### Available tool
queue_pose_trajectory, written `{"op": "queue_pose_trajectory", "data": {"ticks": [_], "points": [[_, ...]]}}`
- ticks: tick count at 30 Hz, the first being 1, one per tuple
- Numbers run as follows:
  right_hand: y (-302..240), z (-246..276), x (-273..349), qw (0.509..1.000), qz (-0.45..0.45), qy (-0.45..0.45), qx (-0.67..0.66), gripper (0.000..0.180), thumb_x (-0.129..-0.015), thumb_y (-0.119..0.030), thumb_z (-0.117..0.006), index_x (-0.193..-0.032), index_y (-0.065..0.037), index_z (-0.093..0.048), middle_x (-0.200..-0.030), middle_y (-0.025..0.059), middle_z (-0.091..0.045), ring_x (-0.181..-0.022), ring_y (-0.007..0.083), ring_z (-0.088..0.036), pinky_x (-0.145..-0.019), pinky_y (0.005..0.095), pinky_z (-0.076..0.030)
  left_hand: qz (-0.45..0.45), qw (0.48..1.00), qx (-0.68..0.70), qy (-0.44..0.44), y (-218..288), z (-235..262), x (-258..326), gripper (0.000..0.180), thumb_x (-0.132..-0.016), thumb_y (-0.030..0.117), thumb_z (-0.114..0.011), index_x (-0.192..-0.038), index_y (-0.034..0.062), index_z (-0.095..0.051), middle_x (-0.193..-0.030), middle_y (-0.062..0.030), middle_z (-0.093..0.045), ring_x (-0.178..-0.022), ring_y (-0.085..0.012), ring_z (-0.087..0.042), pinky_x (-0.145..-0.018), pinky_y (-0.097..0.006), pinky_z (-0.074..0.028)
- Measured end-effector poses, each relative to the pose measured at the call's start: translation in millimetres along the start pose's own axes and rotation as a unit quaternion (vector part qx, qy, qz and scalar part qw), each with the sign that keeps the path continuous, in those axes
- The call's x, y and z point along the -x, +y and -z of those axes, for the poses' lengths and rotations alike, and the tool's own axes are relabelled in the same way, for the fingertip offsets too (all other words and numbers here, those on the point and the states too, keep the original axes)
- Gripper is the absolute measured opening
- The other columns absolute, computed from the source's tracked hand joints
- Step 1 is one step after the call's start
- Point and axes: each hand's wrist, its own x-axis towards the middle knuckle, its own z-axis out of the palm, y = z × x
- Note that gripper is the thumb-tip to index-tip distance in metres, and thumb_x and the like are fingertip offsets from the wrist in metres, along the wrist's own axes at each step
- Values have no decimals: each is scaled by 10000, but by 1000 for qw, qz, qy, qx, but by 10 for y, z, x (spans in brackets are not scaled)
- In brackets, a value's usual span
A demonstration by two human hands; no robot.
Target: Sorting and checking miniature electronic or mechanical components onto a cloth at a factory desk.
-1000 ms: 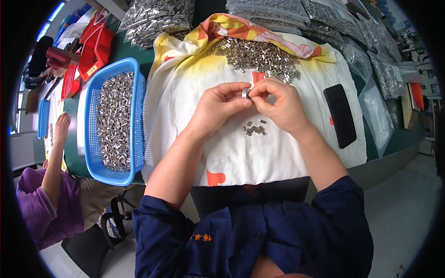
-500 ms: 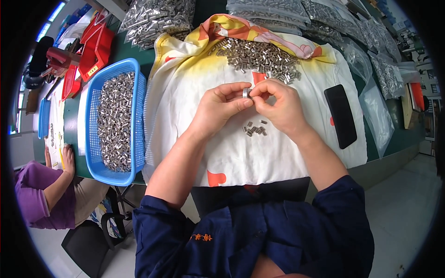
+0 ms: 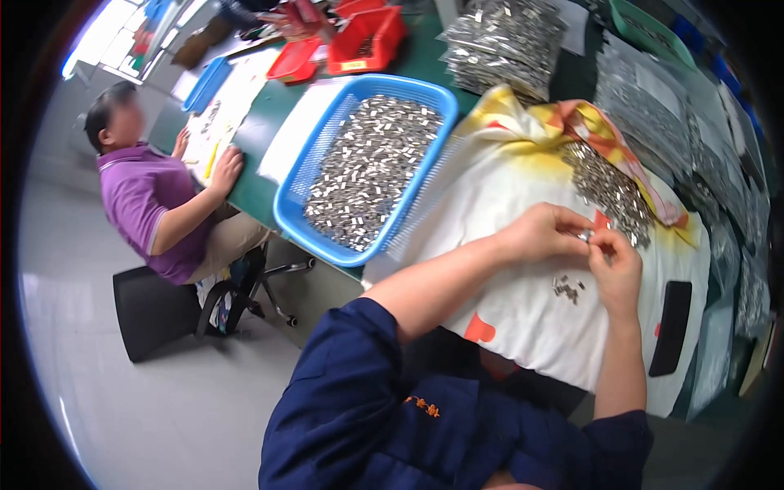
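Over the white patterned cloth [image 3: 457, 220], my left hand [image 3: 539, 233] is closed, pinching a small silver metal ring [image 3: 585, 235] between thumb and fingers. My right hand [image 3: 618, 265] meets it there, its fingertips pressed together against the ring's side; whether they hold a smaller piece is hidden. Just below the hands lies a small group of short metal sleeves [image 3: 567, 289]. Beyond them a larger heap of similar sleeves [image 3: 608, 192] rests on the cloth, beside its bunched yellow and orange edge.
A blue basket [image 3: 284, 200] full of metal sleeves stands left of the cloth. A black phone [image 3: 671, 328] lies at the right. Bagged metal parts [image 3: 502, 49] and red bins [image 3: 367, 45] stand farther back. A person in a purple shirt [image 3: 155, 204] sits at the left.
The view has swung left, so the cloth and my hands appear farther right and the seated person shows more fully. My hands stay together at the silver ring.
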Motion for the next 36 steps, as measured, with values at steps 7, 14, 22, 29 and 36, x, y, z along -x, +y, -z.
{"op": "queue_pose_trajectory", "data": {"ticks": [7,14,22,29,36], "points": [[-20,-5,-47,994,-29,-31,-103,116,-748,84,-546,-823,-4,-549,-829,24,-542,-752,81,-506,-698,200,-413,-28,999,-8,23,81,43,64,370,-719,145,-713,-1052,18,-611,-853,-17,-625,-784,-67,-546,-734,-217,-444],[192,255,-150,988,-125,-66,-66,164,-743,91,-538,-758,-50,-455,-761,-24,-437,-684,49,-421,-639,169,-356,-35,998,2,-43,94,33,-17,359,-716,93,-699,-1042,-21,-600,-833,-40,-639,-750,-79,-576,-675,-216,-477],[370,366,-165,985,-97,-30,-139,22,-832,-31,-521,-838,-43,-504,-761,-22,-444,-737,74,-441,-697,214,-379,-21,996,33,-86,35,-15,21,350,-678,84,-744,-984,-22,-610,-830,-28,-637,-749,-76,-579,-688,-201,-473],[342,333,-261,942,30,-8,333,151,-824,-60,-532,-966,-18,-568,-877,79,-523,-788,200,-523,-687,284,-426,-72,989,-50,-122,16,-84,33,361,-658,148,-762,-971,22,-632,-812,-20,-641,-727,-87,-580,-683,-218,-471],[238,345,-383,903,62,-48,422,119,-789,-38,-536,-902,-7,-557,-867,127,-529,-802,284,-526,-717,352,-426,-101,975,-106,-169,44,-129,68,373,-650,211,-765,-960,41,-645,-806,-28,-645,-720,-108,-593,-667,-240,-467]]}}
